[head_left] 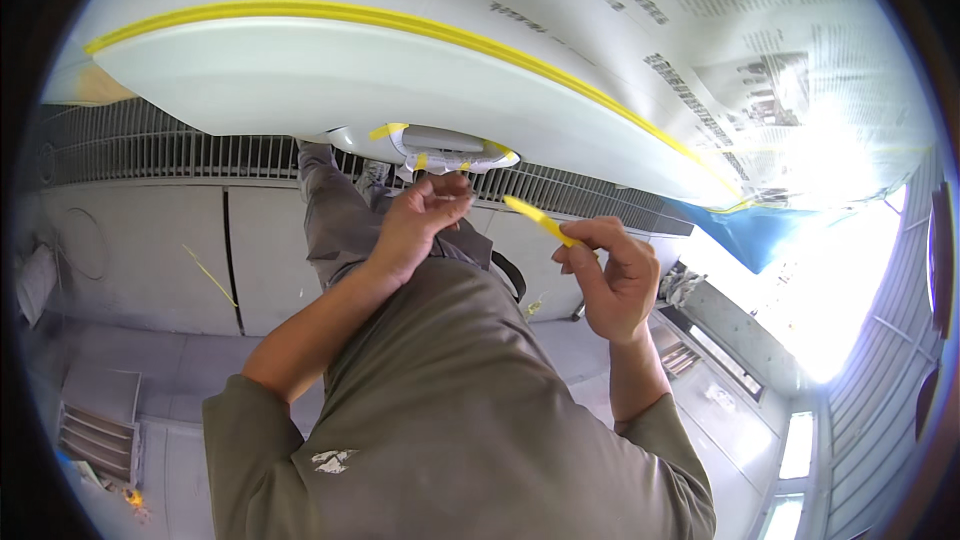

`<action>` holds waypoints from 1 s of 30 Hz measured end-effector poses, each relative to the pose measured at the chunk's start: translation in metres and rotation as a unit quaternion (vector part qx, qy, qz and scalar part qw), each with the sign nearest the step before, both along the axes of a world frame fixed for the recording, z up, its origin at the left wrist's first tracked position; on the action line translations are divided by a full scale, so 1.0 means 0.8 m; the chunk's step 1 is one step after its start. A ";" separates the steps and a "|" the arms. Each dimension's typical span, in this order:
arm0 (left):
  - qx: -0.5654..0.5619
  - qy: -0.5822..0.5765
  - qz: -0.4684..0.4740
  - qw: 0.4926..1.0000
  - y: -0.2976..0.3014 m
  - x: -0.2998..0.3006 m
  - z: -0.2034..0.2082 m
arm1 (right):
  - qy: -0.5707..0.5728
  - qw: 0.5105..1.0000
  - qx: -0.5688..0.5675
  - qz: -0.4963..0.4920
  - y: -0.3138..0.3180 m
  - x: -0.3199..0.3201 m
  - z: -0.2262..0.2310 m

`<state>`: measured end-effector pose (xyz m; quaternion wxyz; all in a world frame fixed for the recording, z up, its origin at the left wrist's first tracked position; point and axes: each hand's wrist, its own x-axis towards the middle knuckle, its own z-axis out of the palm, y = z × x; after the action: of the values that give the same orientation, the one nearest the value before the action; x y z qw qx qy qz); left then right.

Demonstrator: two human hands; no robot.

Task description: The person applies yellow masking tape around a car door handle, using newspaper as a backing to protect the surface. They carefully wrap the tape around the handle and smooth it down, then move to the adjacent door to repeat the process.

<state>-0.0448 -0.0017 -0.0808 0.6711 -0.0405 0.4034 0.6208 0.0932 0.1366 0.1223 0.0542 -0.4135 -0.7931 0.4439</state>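
A white car body panel fills the top of the view, edged with yellow masking tape and covered above by newspaper. A door handle on the panel is partly wrapped in yellow tape and paper. My left hand reaches up just under the handle, fingers pinched on the paper masking at its lower edge. My right hand is to the right and lower, holding a short strip of yellow tape that sticks out toward the handle.
Blue plastic sheeting hangs at the panel's right end. A metal floor grating runs below the panel, with grey floor plates beneath. Bright light glares at the right. A stack of filter frames lies at lower left.
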 end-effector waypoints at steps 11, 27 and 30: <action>0.155 -0.043 0.127 0.979 0.018 -0.014 -0.026 | -0.027 0.989 0.072 0.125 0.035 -0.063 -0.041; 0.105 -0.086 0.147 0.980 0.003 0.008 -0.063 | -0.070 0.990 0.049 0.111 0.037 -0.075 -0.056; 0.105 -0.091 0.167 0.976 0.003 0.010 -0.064 | -0.070 0.991 0.049 0.107 0.038 -0.076 -0.054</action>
<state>-0.0369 0.0007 -0.1319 0.5924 -0.0928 0.2610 0.7565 0.0322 0.1670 0.0788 -0.0290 -0.3529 -0.8556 0.3775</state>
